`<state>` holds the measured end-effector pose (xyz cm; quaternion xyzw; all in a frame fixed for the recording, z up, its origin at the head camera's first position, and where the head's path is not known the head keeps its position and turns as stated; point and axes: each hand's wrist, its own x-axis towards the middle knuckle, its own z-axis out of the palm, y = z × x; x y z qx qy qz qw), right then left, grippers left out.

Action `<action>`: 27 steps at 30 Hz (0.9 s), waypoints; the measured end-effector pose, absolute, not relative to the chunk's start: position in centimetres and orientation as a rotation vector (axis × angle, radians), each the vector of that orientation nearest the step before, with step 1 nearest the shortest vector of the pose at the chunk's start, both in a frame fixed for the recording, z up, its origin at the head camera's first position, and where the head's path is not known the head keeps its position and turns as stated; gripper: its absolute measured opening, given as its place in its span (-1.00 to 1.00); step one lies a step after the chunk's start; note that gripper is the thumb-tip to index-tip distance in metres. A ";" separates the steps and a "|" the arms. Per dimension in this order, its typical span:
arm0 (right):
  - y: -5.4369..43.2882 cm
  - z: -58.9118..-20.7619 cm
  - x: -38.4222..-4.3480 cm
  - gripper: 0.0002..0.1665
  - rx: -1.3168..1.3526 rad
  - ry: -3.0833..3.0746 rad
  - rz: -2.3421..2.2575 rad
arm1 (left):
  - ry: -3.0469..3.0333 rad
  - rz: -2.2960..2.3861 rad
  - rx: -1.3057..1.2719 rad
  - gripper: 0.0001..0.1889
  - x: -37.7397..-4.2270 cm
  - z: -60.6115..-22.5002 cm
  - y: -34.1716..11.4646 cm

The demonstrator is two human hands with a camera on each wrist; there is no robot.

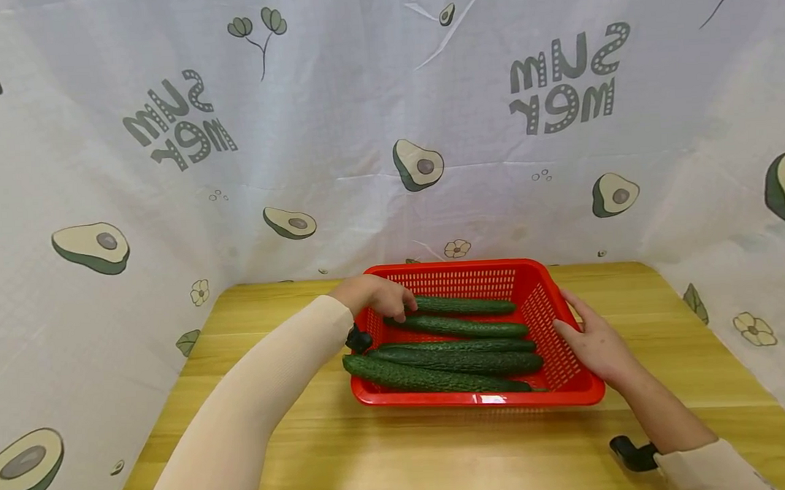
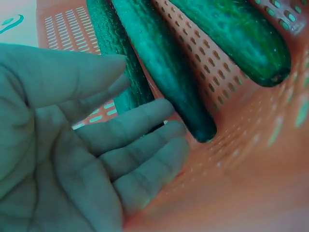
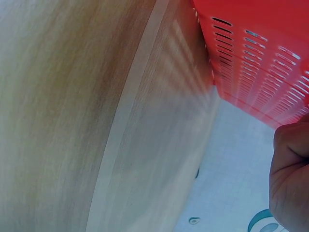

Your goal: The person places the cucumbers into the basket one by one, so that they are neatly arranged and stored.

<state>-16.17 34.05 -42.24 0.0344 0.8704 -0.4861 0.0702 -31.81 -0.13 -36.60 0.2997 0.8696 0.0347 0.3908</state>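
A red plastic basket (image 1: 478, 399) with slotted walls holds several long green cucumbers lying crosswise. My left hand (image 1: 387, 298) reaches over its left side, at the left end of the rearmost cucumber (image 1: 467, 304). In the left wrist view that hand (image 2: 96, 145) has loosely extended fingers, with the thumb apart from them and nothing in the palm; the fingertips are close beside a cucumber (image 2: 164, 63). My right hand (image 1: 597, 346) grips the basket's right rim, thumb on the inner side. Only part of this hand (image 3: 292, 174) shows in the right wrist view, beside the basket wall (image 3: 256, 58).
The basket stands on a wooden table (image 1: 402, 456). A pale curtain (image 1: 360, 115) printed with avocados and lettering hangs behind and along both sides. The nearest cucumber (image 1: 431, 377) lies along the front wall, its left end up at the rim.
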 end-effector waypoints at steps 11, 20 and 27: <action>34.1 -42.4 -16.2 -0.11 0.095 2.620 -1.475 | 2.167 0.158 0.736 -0.44 -31.7 -36.5 -0.1; 34.0 -42.4 -16.0 -0.11 0.109 2.627 -1.460 | 2.058 0.195 0.761 -0.28 -31.8 -37.2 0.3; 34.0 -42.4 -16.0 -0.12 0.103 2.633 -1.470 | 2.057 0.283 0.776 -0.30 -31.9 -37.4 0.1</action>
